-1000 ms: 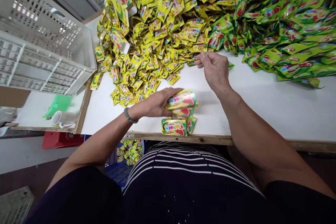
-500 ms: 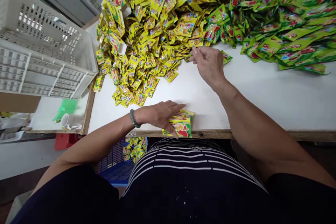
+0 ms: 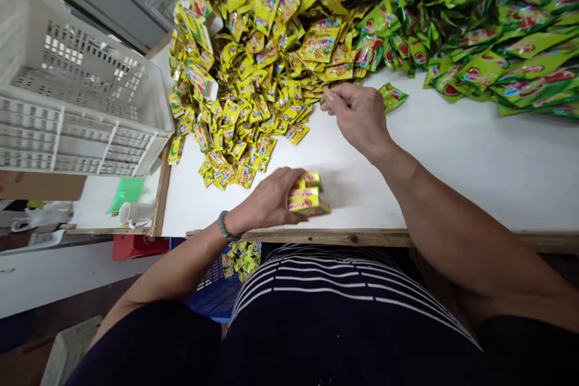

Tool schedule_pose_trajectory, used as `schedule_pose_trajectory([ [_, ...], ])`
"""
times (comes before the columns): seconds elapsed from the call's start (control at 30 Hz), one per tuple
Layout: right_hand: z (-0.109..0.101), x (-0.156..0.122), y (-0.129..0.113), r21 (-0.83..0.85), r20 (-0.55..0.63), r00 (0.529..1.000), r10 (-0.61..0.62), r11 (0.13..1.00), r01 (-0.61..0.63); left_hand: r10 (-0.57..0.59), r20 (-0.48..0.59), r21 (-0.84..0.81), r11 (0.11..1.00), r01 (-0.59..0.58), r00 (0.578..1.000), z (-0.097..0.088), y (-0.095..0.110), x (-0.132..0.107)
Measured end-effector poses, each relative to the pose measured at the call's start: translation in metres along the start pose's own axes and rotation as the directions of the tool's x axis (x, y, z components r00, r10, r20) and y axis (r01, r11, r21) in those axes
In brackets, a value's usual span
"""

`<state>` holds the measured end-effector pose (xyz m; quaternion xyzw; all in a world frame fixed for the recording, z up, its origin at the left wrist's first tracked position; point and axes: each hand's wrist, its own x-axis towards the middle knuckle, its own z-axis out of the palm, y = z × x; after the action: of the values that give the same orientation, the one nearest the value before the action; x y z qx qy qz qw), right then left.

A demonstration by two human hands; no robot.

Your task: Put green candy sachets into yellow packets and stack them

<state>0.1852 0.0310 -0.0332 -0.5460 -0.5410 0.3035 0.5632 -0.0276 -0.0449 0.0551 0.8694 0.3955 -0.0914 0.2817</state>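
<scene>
My left hand, with a bead bracelet at its wrist, is closed around small yellow-green printed boxes near the table's front edge. The boxes stand close together, their ends facing right. Further back, my right hand is in a pinch at the edge of the packet pile; whatever is between its fingertips is too small to make out. A green packet lies on the table just beside that hand, partly hidden by it. A heap of small yellow packets spreads in front of both hands.
Green packets are piled at the back right. White plastic crates stand at the left, past the table's wooden edge. A white cup lies below them. Under the table, a blue basket holds yellow packets.
My left hand has gone from lying over the boxes to gripping them, lifting and turning them slightly away from the table edge. My right hand stays pinched in nearly the same place.
</scene>
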Motion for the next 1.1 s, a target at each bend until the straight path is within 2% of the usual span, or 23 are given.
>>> schedule_pose_trajectory([
  [0.07,0.001,-0.002,-0.005,0.092,-0.033,0.997,0.069,0.994,-0.065,-0.066,-0.174,0.114,0.990,0.086,0.983,0.004,-0.010,0.008],
  [0.13,0.007,-0.006,-0.005,0.198,-0.033,0.987,0.155,0.969,-0.146,-0.121,-0.267,0.197,0.964,0.177,0.956,0.011,-0.022,0.018],
  [0.2,0.015,-0.011,0.001,0.282,0.023,0.969,0.247,0.928,-0.243,-0.177,-0.329,0.190,0.950,0.249,0.927,0.020,-0.033,0.027],
  [0.27,0.023,-0.015,0.009,0.333,0.117,0.938,0.326,0.877,-0.347,-0.202,-0.408,0.090,0.962,0.259,0.890,0.026,-0.041,0.034],
  [0.33,0.028,-0.018,0.015,0.378,0.214,0.910,0.355,0.829,-0.412,-0.217,-0.516,-0.111,0.976,0.186,0.829,0.030,-0.045,0.039],
  [0.37,0.030,-0.019,0.015,0.401,0.257,0.903,0.345,0.812,-0.425,-0.234,-0.570,-0.245,0.963,0.110,0.788,0.031,-0.045,0.042],
  [0.43,0.031,-0.021,0.011,0.451,0.326,0.895,0.304,0.783,-0.429,-0.285,-0.644,-0.500,0.859,-0.108,0.710,0.035,-0.044,0.051],
  [0.5,0.032,-0.024,0.000,0.496,0.384,0.884,0.266,0.748,-0.440,-0.326,-0.662,-0.648,0.702,-0.297,0.675,0.042,-0.042,0.063],
  [0.57,0.034,-0.028,-0.012,0.519,0.421,0.874,0.242,0.726,-0.451,-0.357,-0.645,-0.719,0.582,-0.379,0.676,0.051,-0.041,0.075],
  [0.67,0.039,-0.035,-0.021,0.512,0.430,0.878,0.209,0.744,-0.429,-0.407,-0.588,-0.785,0.497,-0.371,0.699,0.063,-0.041,0.086],
  [0.77,0.046,-0.039,-0.020,0.505,0.444,0.879,0.173,0.762,-0.406,-0.418,-0.564,-0.797,0.502,-0.336,0.712,0.067,-0.043,0.088],
  [0.87,0.046,-0.041,-0.015,0.460,0.502,0.849,0.164,0.781,-0.423,-0.400,-0.569,-0.778,0.545,-0.312,0.719,0.068,-0.047,0.084],
  [0.93,0.040,-0.040,-0.016,0.373,0.512,0.846,0.145,0.850,-0.372,-0.401,-0.580,-0.751,0.600,-0.276,0.709,0.069,-0.049,0.083],
  [0.97,0.036,-0.040,-0.018,0.298,0.489,0.865,0.114,0.910,-0.288,-0.406,-0.583,-0.737,0.629,-0.247,0.704,0.070,-0.050,0.082],
  [1.03,0.028,-0.040,-0.024,0.070,0.400,0.916,-0.024,0.998,-0.005,-0.404,-0.581,-0.710,0.676,-0.198,0.706,0.073,-0.052,0.083],
  [1.07,0.026,-0.040,-0.028,-0.067,0.373,0.920,-0.120,0.986,0.155,-0.390,-0.581,-0.696,0.693,-0.188,0.714,0.075,-0.053,0.084],
  [1.1,0.024,-0.041,-0.032,-0.187,0.383,0.899,-0.212,0.935,0.300,-0.376,-0.585,-0.679,0.712,-0.180,0.719,0.077,-0.055,0.086],
])
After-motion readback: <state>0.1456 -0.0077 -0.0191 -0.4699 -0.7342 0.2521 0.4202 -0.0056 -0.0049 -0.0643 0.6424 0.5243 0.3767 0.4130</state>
